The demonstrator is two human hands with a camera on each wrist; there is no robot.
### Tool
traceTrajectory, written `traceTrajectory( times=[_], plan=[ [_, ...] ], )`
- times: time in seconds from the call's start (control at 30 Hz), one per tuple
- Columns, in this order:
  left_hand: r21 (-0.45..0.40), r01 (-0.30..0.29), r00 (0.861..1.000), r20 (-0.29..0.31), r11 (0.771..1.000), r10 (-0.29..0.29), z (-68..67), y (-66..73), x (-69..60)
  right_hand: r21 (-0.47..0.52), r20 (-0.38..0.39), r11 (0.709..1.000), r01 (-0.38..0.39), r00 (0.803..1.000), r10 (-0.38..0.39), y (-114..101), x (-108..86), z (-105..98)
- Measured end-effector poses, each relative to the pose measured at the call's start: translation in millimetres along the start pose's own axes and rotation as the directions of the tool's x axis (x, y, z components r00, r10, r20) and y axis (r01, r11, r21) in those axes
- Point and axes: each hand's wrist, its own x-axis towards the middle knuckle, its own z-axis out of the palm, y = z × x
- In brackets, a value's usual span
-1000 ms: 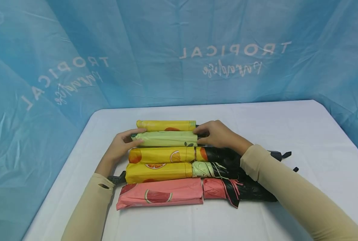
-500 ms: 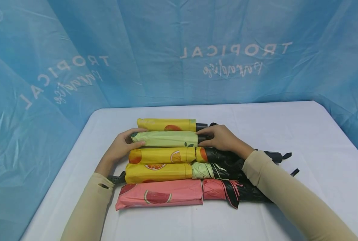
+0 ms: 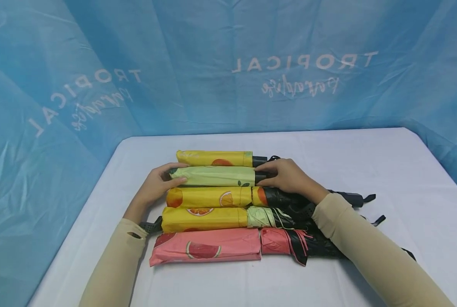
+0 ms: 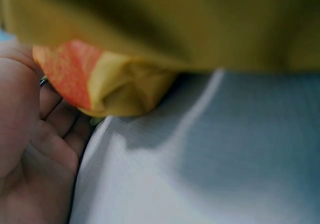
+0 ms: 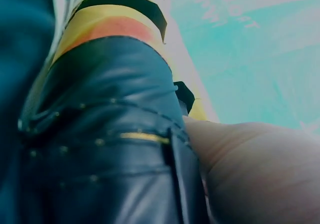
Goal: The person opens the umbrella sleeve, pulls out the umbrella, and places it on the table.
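In the head view a folded umbrella in a light green sleeve (image 3: 216, 176) lies across the table. My left hand (image 3: 154, 184) holds its left end, thumb on the near side and fingers on the far side. My right hand (image 3: 287, 177) grips the black end that sticks out of the sleeve at the right. The left wrist view shows part of my left hand (image 4: 35, 139) beside the end of a yellow umbrella sleeve (image 4: 135, 87). In the right wrist view my right hand (image 5: 255, 169) is partly hidden behind a black folded umbrella (image 5: 110, 94).
Behind the green umbrella lies a yellow-sleeved umbrella (image 3: 201, 158). Two yellow-sleeved umbrellas, one farther (image 3: 205, 197) and one nearer (image 3: 213, 218), and a pink watermelon-print umbrella (image 3: 232, 245) lie in front. A white cloth (image 3: 197, 285) covers the table; a blue curtain (image 3: 197, 85) hangs behind.
My right hand has shifted slightly right, from the green sleeve's edge to the black end, uncovering the rear yellow umbrella's black end. My left hand stays in place.
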Motion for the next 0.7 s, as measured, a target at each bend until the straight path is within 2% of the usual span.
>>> traceTrajectory(
  times=[0.27, 0.7],
  plan=[
    [-0.003, -0.005, 1.0, -0.001, 1.0, 0.005, 2.8, -1.3, 1.1, -0.003, -0.003, 1.0, 0.017, 1.0, -0.017, 0.5, -3.6, -2.1],
    [0.025, 0.006, 1.0, -0.005, 1.0, -0.006, 0.1, -3.6, 0.6, -0.01, 0.009, 1.0, -0.022, 1.0, 0.022, 1.3, -9.5, -11.5]
  ],
)
